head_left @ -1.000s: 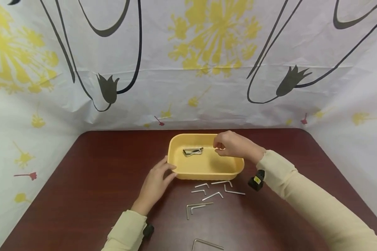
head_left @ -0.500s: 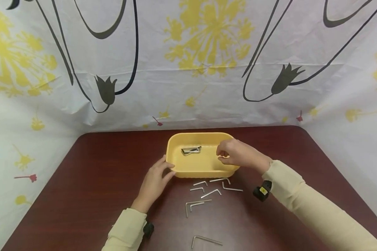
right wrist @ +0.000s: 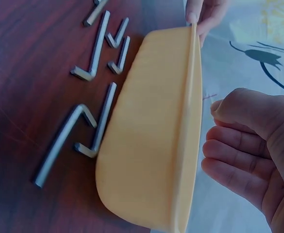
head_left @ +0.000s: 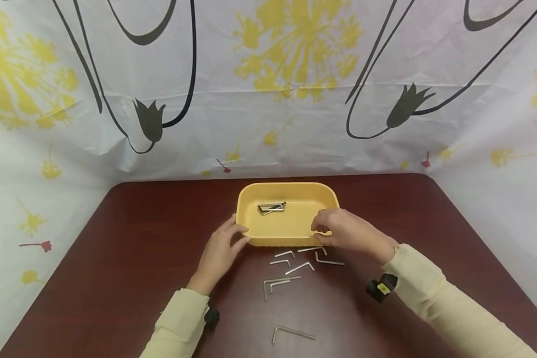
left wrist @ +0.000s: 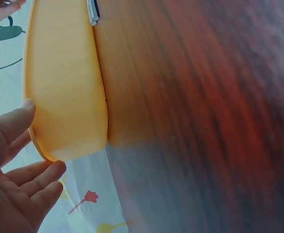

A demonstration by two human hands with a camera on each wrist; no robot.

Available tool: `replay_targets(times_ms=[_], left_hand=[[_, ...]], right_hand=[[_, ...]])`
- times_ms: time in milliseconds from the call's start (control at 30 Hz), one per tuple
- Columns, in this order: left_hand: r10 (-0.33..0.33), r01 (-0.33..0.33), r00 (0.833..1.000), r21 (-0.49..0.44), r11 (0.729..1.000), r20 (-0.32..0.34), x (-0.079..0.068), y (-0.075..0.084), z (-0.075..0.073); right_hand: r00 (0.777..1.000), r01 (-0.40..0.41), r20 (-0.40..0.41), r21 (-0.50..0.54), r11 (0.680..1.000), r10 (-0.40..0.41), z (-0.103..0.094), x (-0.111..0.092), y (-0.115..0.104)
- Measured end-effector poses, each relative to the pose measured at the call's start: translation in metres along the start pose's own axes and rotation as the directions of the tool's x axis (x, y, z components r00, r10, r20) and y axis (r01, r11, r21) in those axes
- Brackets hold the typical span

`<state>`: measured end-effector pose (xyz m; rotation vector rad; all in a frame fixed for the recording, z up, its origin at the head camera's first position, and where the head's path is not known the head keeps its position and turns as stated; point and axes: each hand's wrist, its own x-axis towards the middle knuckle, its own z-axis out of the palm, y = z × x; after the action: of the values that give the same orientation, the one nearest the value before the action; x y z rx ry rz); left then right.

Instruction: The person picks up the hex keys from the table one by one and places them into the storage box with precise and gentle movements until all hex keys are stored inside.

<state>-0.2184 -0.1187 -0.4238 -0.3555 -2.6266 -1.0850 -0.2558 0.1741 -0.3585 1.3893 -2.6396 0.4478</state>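
A yellow plastic tray (head_left: pixel 291 242) stands on the dark wooden table, with several hex keys (head_left: pixel 272 207) heaped inside at its left. My left hand (head_left: pixel 219 253) pinches the tray's front left corner; in the left wrist view, its thumb and fingers (left wrist: pixel 47 177) lie on either side of that corner. Over the tray's front right edge hovers my right hand (head_left: pixel 349 231), fingers loosely bent. Nothing shows between its thumb and fingers (right wrist: pixel 234 150) in the right wrist view. Several L-shaped silver hex keys (head_left: pixel 300 269) lie scattered just in front of the tray.
A larger hex key (head_left: pixel 294 332) lies alone near the table's front. Behind the table (head_left: pixel 161 223) hangs a white cloth (head_left: pixel 232 119) with yellow and grey flower prints, which also lines both sides.
My right hand has drawn back from inside the tray toward its front right edge. The left hand stays at the corner. The whole view has shifted slightly.
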Motion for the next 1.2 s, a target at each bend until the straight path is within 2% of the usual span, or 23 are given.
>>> replay_targets(times_ms=[100, 233, 400, 533, 900, 1200], left_hand=[[-0.012, 0.012, 1.000, 0.004, 1.000, 0.002, 0.001, 0.000, -0.001], [-0.012, 0.012, 1.000, -0.002, 1.000, 0.013, 0.004, 0.001, -0.003], [-0.016, 0.016, 1.000, 0.008, 1.000, 0.017, 0.005, 0.002, -0.003], [-0.017, 0.017, 0.999, 0.015, 1.000, 0.027, 0.004, 0.001, -0.002], [-0.024, 0.024, 0.999, 0.013, 1.000, 0.026, 0.004, 0.001, -0.002], [-0.025, 0.025, 0.999, -0.001, 1.000, 0.030, 0.005, 0.002, -0.001]], right_hand=[[1.000, 0.021, -0.013, 0.009, 1.000, -0.021, 0.004, -0.002, -0.007], [0.995, 0.090, -0.044, 0.018, 0.996, -0.089, 0.008, -0.008, -0.017], [0.977, 0.192, -0.089, 0.000, 0.981, -0.191, 0.017, -0.013, -0.029], [0.967, 0.233, -0.102, -0.024, 0.972, -0.235, 0.028, -0.017, -0.036], [0.970, 0.243, 0.036, -0.064, 0.968, -0.241, 0.054, -0.029, -0.067], [0.962, 0.271, 0.039, -0.072, 0.960, -0.269, 0.063, -0.037, -0.082]])
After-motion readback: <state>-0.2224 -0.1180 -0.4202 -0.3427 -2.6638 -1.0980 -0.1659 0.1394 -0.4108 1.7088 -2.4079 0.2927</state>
